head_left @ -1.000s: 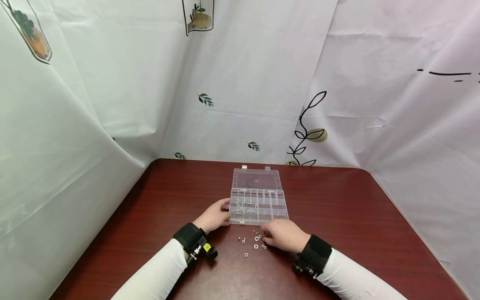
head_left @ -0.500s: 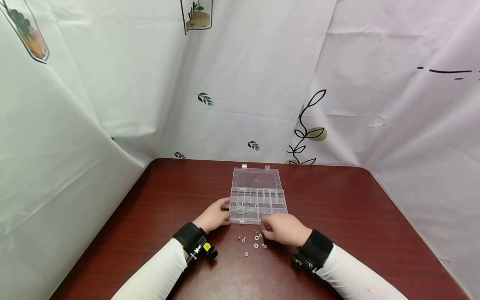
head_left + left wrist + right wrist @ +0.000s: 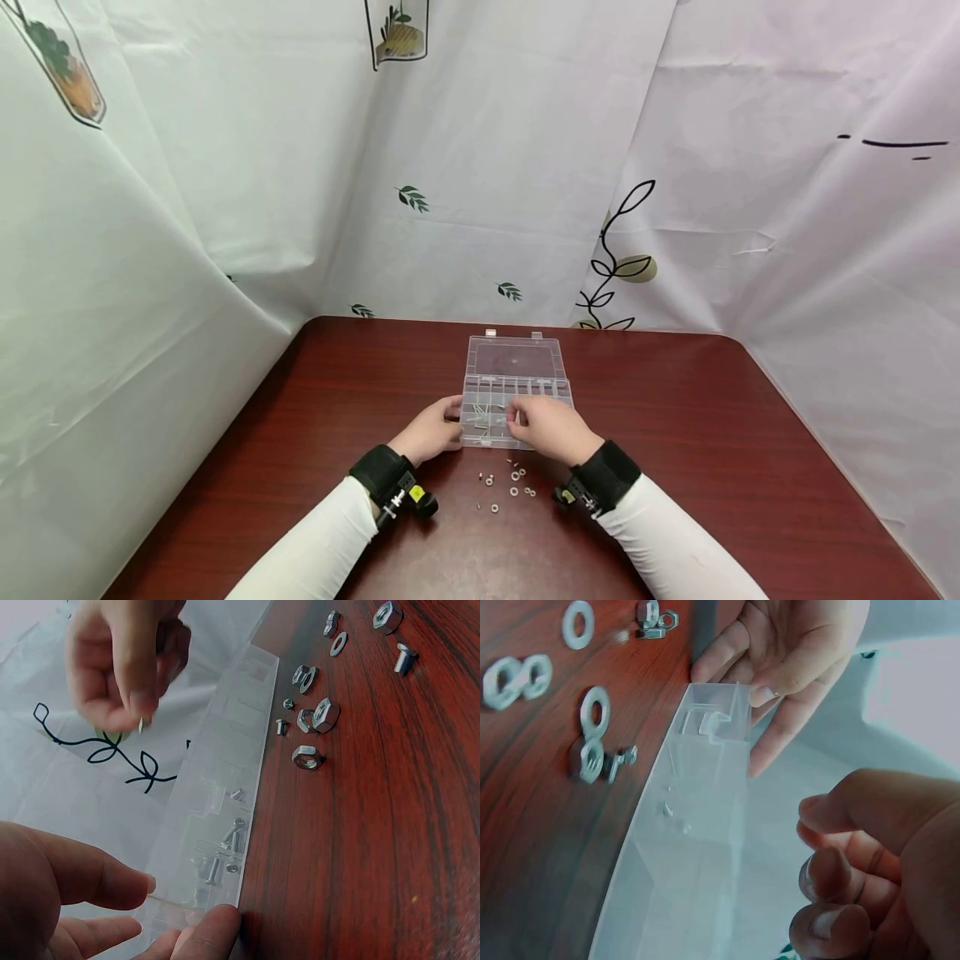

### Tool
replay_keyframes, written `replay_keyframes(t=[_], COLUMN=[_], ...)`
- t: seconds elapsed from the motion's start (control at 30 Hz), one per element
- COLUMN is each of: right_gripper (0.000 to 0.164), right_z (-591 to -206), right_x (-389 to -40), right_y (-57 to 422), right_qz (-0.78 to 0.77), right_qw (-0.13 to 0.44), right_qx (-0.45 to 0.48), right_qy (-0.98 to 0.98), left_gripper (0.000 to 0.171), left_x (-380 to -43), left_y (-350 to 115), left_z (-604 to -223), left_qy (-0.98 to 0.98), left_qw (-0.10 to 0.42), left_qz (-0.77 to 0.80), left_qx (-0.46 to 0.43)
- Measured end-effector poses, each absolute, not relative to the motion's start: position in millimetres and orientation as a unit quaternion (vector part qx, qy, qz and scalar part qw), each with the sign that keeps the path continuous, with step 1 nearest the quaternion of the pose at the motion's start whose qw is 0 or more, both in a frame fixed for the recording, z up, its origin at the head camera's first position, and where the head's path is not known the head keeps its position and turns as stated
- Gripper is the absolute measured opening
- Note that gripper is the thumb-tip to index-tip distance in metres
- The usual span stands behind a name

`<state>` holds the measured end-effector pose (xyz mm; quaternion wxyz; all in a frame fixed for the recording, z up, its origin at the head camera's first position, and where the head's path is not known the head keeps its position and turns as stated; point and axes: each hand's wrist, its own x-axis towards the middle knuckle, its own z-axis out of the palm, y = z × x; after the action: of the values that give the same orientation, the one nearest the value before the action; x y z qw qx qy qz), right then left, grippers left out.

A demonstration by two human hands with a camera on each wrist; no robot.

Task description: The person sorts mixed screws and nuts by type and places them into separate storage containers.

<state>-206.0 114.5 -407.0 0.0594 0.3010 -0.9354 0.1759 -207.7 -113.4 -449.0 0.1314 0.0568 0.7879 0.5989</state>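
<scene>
White cloth (image 3: 480, 208) fills the upper frame, behind a red-brown table (image 3: 360, 371). At centre, the clear box (image 3: 517, 379) lies open. The right hand (image 3: 553, 427) covers its lower-right compartments in the head view; the left hand (image 3: 429, 432) grips its left end. Below lie loose nuts (image 3: 333, 718), washers (image 3: 344, 640) and screws (image 3: 406, 658). Smallest, a shiny piece (image 3: 141, 727) is pinched by the right fingertips.

We angle our forearms (image 3: 678, 542) in toward the clear box (image 3: 517, 360), our left hand (image 3: 425, 432) gripping its left edge, and look, our right hand (image 3: 553, 427) hovers just over it, fingers (image 3: 829, 874) curled into a pinch!
</scene>
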Motion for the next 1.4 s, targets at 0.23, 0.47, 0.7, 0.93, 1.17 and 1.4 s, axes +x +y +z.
replay_keyframes(t=[0.23, 0.47, 0.7, 0.93, 1.17, 1.4], right_gripper=[0.017, 0.019, 0.019, 0.020, 0.015, 0.014], right_z=[-415, -421, -420, -416, -414, -423], right_x=[-214, -220, -220, -210, -191, -178], right_y=[101, 97, 98, 103, 116, 124], right_qz=[0.161, 0.151, 0.154, 0.149, 0.123, 0.097], right_qw=[0.033, 0.032, 0.028, 0.043, 0.086, 0.081], right_qx=[0.284, 0.281, 0.277, 0.287, 0.319, 0.350], right_qy=[-0.945, -0.947, -0.948, -0.945, -0.936, -0.928], left_gripper=[0.065, 0.067, 0.066, 0.064, 0.064, 0.064], left_x=[-208, -210, -210, -208, -206, -206], left_y=[-114, -114, -113, -114, -113, -113], left_z=[-451, -450, -449, -447, -444, -445], left_qy=[0.788, 0.786, 0.789, 0.789, 0.785, 0.786], left_qw=[0.133, 0.128, 0.130, 0.133, 0.129, 0.128], left_qz=[0.599, 0.602, 0.598, 0.597, 0.603, 0.602], left_qx=[0.060, 0.060, 0.056, 0.057, 0.057, 0.058])
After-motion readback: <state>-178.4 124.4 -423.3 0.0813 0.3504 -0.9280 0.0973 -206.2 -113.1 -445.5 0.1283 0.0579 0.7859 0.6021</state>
